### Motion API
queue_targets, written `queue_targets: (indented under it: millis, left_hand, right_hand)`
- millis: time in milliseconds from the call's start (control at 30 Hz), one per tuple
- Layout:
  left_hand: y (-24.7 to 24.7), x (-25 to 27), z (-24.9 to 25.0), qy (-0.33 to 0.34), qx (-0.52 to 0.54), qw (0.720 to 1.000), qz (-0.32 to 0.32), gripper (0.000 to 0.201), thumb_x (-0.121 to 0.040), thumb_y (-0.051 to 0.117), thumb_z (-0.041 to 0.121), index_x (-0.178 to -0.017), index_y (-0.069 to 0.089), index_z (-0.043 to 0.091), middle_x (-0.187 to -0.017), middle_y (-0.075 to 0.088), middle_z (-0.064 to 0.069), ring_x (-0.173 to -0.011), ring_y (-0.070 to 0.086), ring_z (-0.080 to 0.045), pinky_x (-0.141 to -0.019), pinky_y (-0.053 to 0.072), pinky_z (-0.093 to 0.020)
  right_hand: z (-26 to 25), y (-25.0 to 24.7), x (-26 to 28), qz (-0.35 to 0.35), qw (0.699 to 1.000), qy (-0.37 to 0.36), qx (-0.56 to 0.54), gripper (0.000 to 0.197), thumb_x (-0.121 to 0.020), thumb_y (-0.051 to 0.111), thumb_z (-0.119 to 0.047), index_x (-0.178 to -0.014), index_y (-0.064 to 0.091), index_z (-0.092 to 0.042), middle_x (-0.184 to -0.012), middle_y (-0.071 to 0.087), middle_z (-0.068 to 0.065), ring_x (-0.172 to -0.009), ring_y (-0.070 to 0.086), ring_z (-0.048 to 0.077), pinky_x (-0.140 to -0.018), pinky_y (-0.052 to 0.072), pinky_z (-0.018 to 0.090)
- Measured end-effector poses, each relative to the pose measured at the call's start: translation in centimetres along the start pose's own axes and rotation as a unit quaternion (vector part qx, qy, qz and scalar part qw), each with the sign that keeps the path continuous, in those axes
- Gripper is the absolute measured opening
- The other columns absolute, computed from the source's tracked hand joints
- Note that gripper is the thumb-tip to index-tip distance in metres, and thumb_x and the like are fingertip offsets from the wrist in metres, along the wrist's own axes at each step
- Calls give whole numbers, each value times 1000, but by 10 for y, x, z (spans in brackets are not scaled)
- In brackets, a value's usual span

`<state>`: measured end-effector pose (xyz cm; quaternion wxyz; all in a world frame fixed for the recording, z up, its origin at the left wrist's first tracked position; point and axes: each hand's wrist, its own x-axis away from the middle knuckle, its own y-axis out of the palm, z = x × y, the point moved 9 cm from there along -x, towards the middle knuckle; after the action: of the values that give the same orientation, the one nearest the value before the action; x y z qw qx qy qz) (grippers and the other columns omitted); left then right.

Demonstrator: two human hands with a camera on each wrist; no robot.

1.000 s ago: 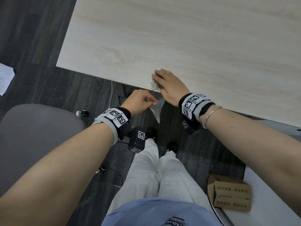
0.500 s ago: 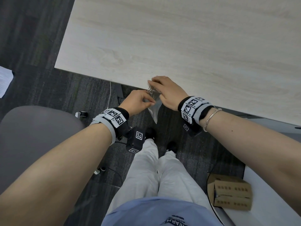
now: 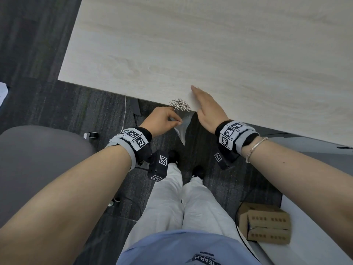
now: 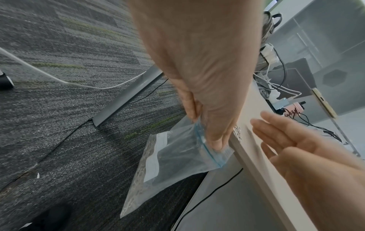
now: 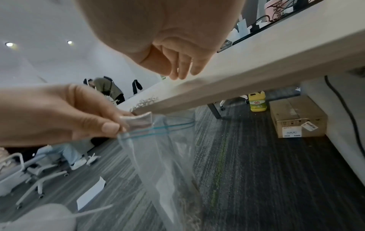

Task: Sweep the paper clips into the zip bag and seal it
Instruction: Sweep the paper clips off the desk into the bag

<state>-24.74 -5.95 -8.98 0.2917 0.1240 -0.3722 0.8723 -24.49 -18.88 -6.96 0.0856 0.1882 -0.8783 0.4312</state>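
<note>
A heap of silver paper clips (image 3: 180, 105) lies at the near edge of the pale wooden table (image 3: 210, 54); the clips (image 5: 145, 101) show on the rim in the right wrist view. My left hand (image 3: 165, 121) pinches the top strip of a clear zip bag (image 3: 182, 129) with a blue seal line, which hangs just below the table edge. The bag (image 4: 177, 157) (image 5: 166, 156) hangs slack with its mouth up by the edge. My right hand (image 3: 207, 105) is raised over the table just right of the clips, fingers straight, holding nothing.
Dark carpet lies below, with my legs in white trousers (image 3: 172, 207) and a grey chair (image 3: 38, 159) to the left. A cardboard box (image 3: 265, 226) sits at the lower right. Under the table stand a yellow bottle (image 5: 257, 101) and a brown carton (image 5: 296, 117).
My right hand has lifted off the paper clips and moved right, fingers straightened, leaving the heap exposed at the table edge. My left hand still holds the bag below the edge.
</note>
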Motion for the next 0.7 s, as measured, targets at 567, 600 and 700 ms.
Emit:
queue_targets:
  millis: [567,600,700]
  left_hand:
    - [-6,4,-5,-8,36,999,28,14,-83,69,19,-95,75,16,-117,64,-13,-123,50,-18,-98,37,-27]
    - [-5,4,-5,-9,37,999,29,14,-83,69,19,-95,75,16,-121,63,-14,-129,45,-18,-100,35,-26]
    - [-5,5,-6,-11,43,998,34,14,-83,69,19,-95,75,16,-116,67,-11,-134,41,-17,-105,33,-30]
  right_hand:
    - [-13,40,26,-49,999,5,-11,72,-87,36,3,-150,6,-15,-158,6,6,-146,0,17,-115,-2,21]
    - [-11,42,28,-61,998,14,-22,73,-87,36,2,-150,6,-18,-159,5,5,-146,0,19,-116,0,24]
    - [-10,46,32,-89,995,14,-33,74,-86,37,0,-150,5,-22,-158,8,4,-146,2,23,-119,7,32]
